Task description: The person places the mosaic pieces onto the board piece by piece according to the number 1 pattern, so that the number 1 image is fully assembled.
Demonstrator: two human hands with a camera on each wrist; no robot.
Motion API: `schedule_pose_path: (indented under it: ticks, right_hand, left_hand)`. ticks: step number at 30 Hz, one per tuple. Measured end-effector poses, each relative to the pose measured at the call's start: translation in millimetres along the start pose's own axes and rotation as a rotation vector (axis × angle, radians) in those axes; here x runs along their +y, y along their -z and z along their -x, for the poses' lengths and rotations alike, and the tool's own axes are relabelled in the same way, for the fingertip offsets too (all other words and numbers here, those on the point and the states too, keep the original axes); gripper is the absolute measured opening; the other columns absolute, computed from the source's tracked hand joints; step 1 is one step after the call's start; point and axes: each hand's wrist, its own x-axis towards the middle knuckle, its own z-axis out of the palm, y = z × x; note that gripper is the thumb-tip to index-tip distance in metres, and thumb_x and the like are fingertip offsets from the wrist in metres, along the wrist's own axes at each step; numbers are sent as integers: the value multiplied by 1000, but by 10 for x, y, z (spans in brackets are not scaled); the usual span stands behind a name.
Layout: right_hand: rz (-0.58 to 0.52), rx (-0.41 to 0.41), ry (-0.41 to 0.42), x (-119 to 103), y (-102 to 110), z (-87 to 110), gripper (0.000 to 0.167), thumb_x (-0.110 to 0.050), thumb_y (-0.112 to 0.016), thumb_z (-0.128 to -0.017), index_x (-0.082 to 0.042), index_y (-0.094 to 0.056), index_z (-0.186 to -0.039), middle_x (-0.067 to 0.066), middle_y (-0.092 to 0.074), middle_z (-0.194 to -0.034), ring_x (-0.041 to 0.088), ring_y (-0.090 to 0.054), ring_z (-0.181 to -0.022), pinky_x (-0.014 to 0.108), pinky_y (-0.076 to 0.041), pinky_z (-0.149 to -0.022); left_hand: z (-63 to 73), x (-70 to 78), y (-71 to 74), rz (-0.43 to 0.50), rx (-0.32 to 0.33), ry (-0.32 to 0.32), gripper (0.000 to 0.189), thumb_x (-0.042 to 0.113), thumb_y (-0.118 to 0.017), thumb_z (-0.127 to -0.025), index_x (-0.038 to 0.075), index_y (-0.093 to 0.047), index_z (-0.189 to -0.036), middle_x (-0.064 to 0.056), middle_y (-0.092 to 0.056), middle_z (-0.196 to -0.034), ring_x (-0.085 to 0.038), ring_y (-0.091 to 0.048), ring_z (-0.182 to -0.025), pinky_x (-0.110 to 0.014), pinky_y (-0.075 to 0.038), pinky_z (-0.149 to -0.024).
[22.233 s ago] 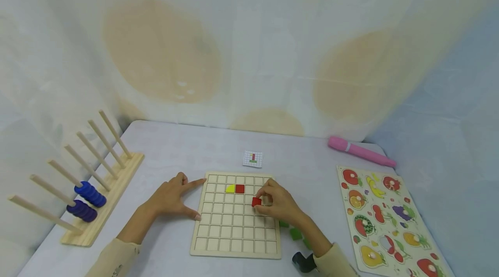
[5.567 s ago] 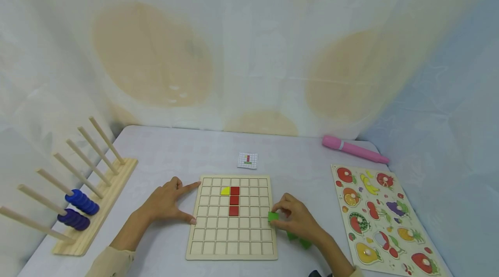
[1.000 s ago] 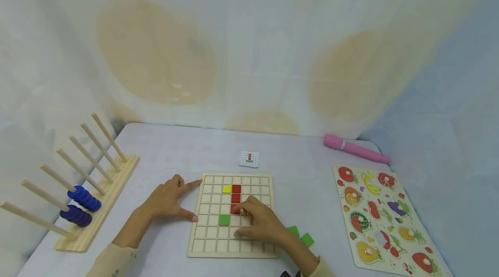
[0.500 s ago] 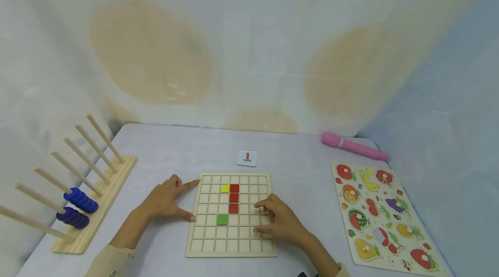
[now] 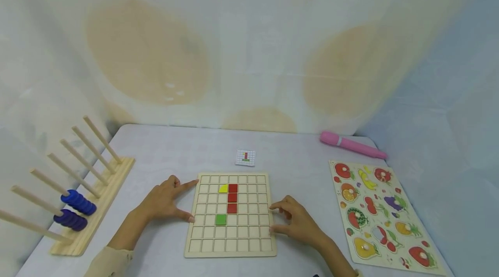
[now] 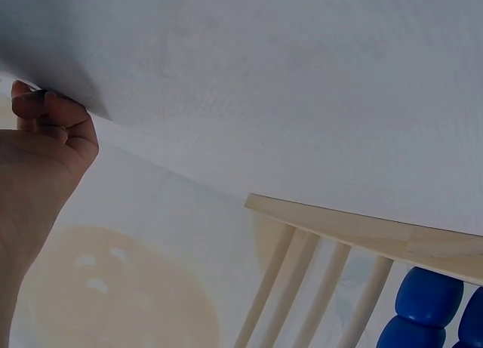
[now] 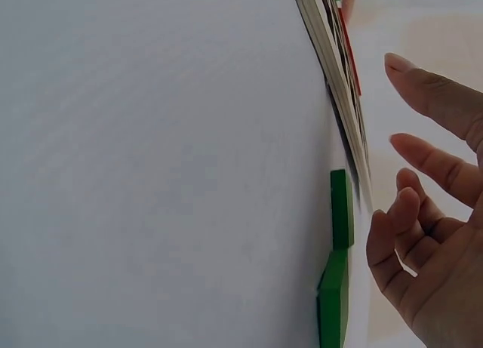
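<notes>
Green tiles (image 7: 342, 208) lie right of the board (image 5: 248, 233), near the empty right hand (image 5: 299, 223).
Thumb and finger stand apart; best pinch one tile squarely, while the left hand (image 5: 163, 201), spread wide, steadies the left rim.

Between the left hand (image 5: 165, 199) and the right hand (image 5: 294, 220) the grid board (image 5: 249, 233) lies on the table (image 5: 163, 151), carrying three tiles (image 5: 232, 197) in a column, another (image 5: 223, 188) left of the column's top and a fifth (image 5: 220, 219) diagonally below its foot towards the left hand. Left of the left hand stands the peg rack (image 5: 104, 202), with discs (image 5: 78, 202) on two pegs nearer the person; beyond both hands lies the card (image 5: 245, 158), behind the board. Close to the right hand lie two loose tiles (image 7: 342, 208), and farther right the fruit puzzle (image 5: 366, 229), with the rod (image 5: 354, 146) behind it.
</notes>
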Motion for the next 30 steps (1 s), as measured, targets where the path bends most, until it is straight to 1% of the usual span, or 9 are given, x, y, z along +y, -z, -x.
schedule_pose_path:
  ticks: [4,9,17,22,24,30]
  right_hand:
    - [20,2,-7,24,45,61,48,-26,-88,-72,-11,-70,-113,2,-52,-92,10,-44,-76,20,-41,-66]
    - [22,12,4,46,97,135,47,-25,-88,-72,-9,-70,-112,3,-51,-91,13,-43,-75,21,-40,-66]
    - [14,12,-10,124,161,225,45,-27,-88,-72,-13,-70,-111,2,-52,-91,7,-42,-77,21,-40,-66]
    - [44,14,-3,181,190,268,42,-27,-89,-71,-13,-71,-108,-1,-46,-86,5,-40,-77,21,-38,-65]
    - [49,9,-11,194,203,285,41,-26,-89,-71,-14,-72,-106,-2,-44,-85,4,-40,-77,21,-37,-66]
    - [73,-19,-38,208,236,318,33,-27,-88,-72,-15,-73,-100,-2,-46,-88,7,-42,-80,21,-37,-69]
  left_hand:
    - [8,6,5,4,4,2,111,85,-72,-53,33,-47,-148,-1,-39,-96,-15,-32,-71,-29,-28,-63]
    - [15,6,9,8,4,0,111,85,-72,-53,33,-47,-148,-1,-39,-96,-15,-33,-72,-30,-28,-64]
    - [21,4,14,1,9,-4,111,85,-71,-53,32,-47,-148,-1,-39,-97,-15,-33,-71,-30,-28,-65]
    - [16,1,15,5,9,-3,111,85,-71,-53,32,-47,-148,-2,-40,-97,-15,-33,-71,-32,-28,-66]
    - [14,0,14,6,7,0,112,85,-71,-53,32,-47,-148,-2,-40,-97,-16,-34,-72,-32,-28,-66]
    - [12,-8,1,13,0,8,112,85,-72,-53,33,-47,-148,-2,-40,-98,-16,-34,-72,-31,-28,-65]
